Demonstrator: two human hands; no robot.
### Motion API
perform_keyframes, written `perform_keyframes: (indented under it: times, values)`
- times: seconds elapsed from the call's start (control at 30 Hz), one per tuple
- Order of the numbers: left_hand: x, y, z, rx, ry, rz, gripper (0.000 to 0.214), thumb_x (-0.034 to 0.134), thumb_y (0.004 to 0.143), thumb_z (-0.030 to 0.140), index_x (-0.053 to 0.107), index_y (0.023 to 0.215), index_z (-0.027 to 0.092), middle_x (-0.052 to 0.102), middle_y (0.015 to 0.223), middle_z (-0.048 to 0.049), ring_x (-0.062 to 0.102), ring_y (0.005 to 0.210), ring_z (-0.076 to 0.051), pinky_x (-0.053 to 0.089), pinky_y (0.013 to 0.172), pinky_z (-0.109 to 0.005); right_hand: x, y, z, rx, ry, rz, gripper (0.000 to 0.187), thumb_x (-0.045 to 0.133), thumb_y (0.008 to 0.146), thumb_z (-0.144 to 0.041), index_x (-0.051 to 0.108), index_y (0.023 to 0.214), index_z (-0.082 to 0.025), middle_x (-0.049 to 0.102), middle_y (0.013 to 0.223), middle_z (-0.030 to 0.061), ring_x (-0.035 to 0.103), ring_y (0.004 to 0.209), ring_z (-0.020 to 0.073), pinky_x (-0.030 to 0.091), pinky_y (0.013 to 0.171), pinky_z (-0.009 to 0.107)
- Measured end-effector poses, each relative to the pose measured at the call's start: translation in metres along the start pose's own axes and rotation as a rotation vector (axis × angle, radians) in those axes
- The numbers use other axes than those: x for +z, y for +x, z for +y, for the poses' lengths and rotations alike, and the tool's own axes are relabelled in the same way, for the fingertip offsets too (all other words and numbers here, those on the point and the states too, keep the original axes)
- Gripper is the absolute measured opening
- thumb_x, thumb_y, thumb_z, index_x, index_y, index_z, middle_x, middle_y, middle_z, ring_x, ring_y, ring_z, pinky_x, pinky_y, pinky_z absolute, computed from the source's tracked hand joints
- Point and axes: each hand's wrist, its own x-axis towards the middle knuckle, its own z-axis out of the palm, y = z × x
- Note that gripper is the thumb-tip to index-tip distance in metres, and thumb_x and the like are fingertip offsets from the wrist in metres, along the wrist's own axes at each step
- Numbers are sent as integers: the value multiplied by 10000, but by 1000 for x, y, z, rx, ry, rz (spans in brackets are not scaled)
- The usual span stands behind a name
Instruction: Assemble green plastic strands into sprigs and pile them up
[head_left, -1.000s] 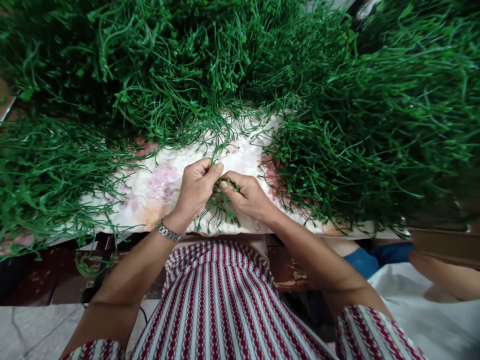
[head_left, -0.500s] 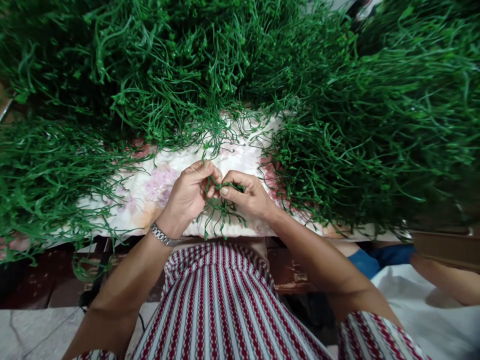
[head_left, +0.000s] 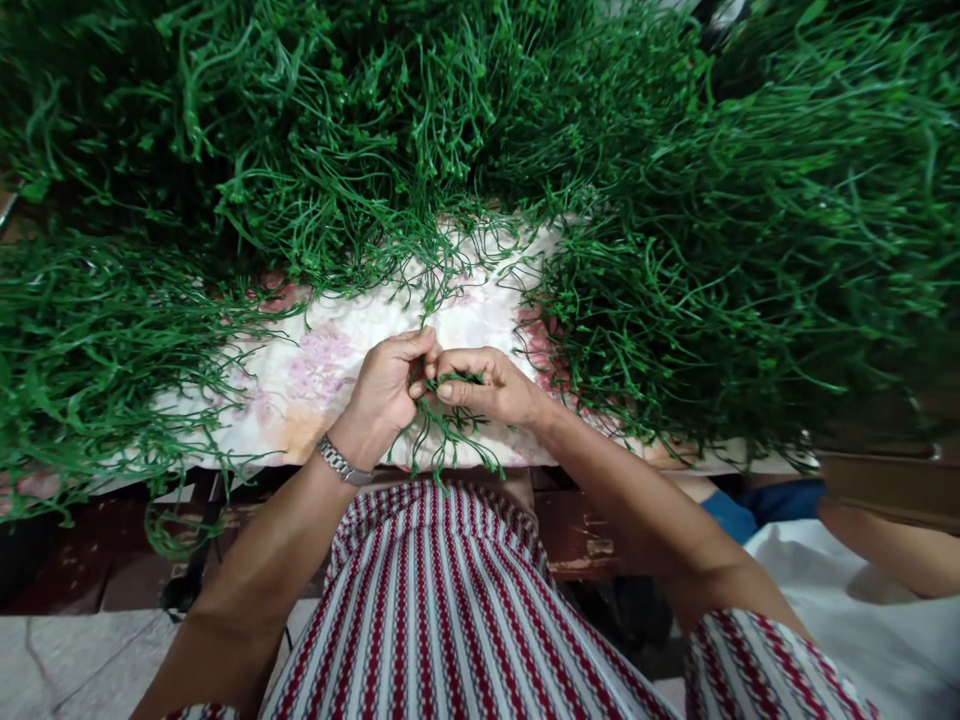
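My left hand and my right hand meet at the middle of the view, fingers pinched together on a small bunch of thin green plastic stems that hangs down between them. A metal watch is on my left wrist. Both hands hover over a pale flowered cloth on the table's near edge. Large heaps of the same green stems surround the cloth.
Stem heaps rise at the left, the back and the right. My red-and-white striped clothing fills the bottom. Another person's arm and white cloth show at the lower right. Dark floor lies below the table at left.
The hands have drawn closer together and the bunch has shifted a little in the fingers; its loose ends now hang lower. The heaps have not moved.
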Motion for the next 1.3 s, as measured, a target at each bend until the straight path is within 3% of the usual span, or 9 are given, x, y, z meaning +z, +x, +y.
perform_keyframes:
  times: [0.27, 0.47, 0.6, 0.7, 0.87, 0.93, 1.0, 1.13, 1.3]
  values:
    - [-1, -4, -2, -28, -14, -8, 349, 532, 821, 273, 456, 509, 138, 426, 411, 44, 292, 256, -12, 224, 280, -143, 1, 0, 0, 102, 185, -3, 284, 677, 742, -365, 559, 760, -107, 578, 797, 31, 560, 763, 110, 431, 701, 228]
    - [-7, 5, 6, 53, -110, -42, 386, 539, 830, 298, 351, 518, 170, 264, 415, 84, 255, 300, -25, 245, 310, -153, 10, -8, -7, 200, 57, -198, 303, 586, 809, -402, 520, 721, -120, 398, 555, -58, 332, 471, 40, 257, 441, 170]
    - [-3, 6, 4, 164, 9, -15, 339, 608, 783, 324, 413, 561, 159, 380, 483, 58, 376, 382, -38, 297, 359, -153, -7, -6, -19, 30, -167, 84, 326, 579, 805, -433, 498, 690, -139, 407, 608, -38, 346, 539, 58, 280, 508, 198]
    - [-2, 5, 3, 217, 33, -1, 280, 620, 761, 297, 457, 585, 152, 444, 524, 43, 419, 422, -45, 333, 387, -158, -22, -4, -21, -49, -293, 209, 357, 563, 812, -447, 467, 640, -149, 411, 624, -22, 374, 579, 81, 299, 546, 221]
    - [-6, 3, 4, 281, 105, 108, 232, 647, 723, 295, 496, 610, 161, 487, 549, 43, 440, 425, -47, 341, 379, -163, -33, -5, -16, -339, -315, 711, 293, 461, 876, -440, 431, 723, -192, 488, 730, 16, 463, 614, 111, 380, 592, 259]
    - [-6, 1, 4, 326, 134, 145, 244, 671, 700, 307, 499, 604, 162, 494, 555, 45, 439, 422, -40, 338, 375, -158, -31, -5, -15, -350, -337, 814, 264, 410, 900, -444, 390, 773, -214, 478, 697, -1, 475, 588, 110, 398, 591, 260]
    - [-4, -2, 3, 340, 191, 158, 280, 684, 688, 345, 498, 589, 160, 494, 550, 47, 426, 403, -33, 331, 365, -157, -25, -5, -14, -288, -415, 752, 240, 403, 907, -438, 387, 810, -219, 460, 656, -20, 465, 554, 103, 397, 581, 251]
    - [2, -6, 0, 350, 250, 150, 316, 693, 675, 386, 497, 581, 157, 497, 563, 52, 392, 387, -24, 313, 357, -158, -6, -1, -12, -172, -671, 480, 210, 409, 916, -368, 490, 903, -175, 493, 703, -5, 468, 622, 101, 374, 624, 234]
    - [4, -5, -5, 464, 253, 139, 371, 720, 662, 349, 449, 516, 142, 436, 513, 62, 353, 437, -21, 282, 395, -141, 5, 2, -9, -57, -835, 242, 214, 464, 886, -325, 533, 792, -146, 541, 723, 9, 467, 665, 105, 340, 629, 212]
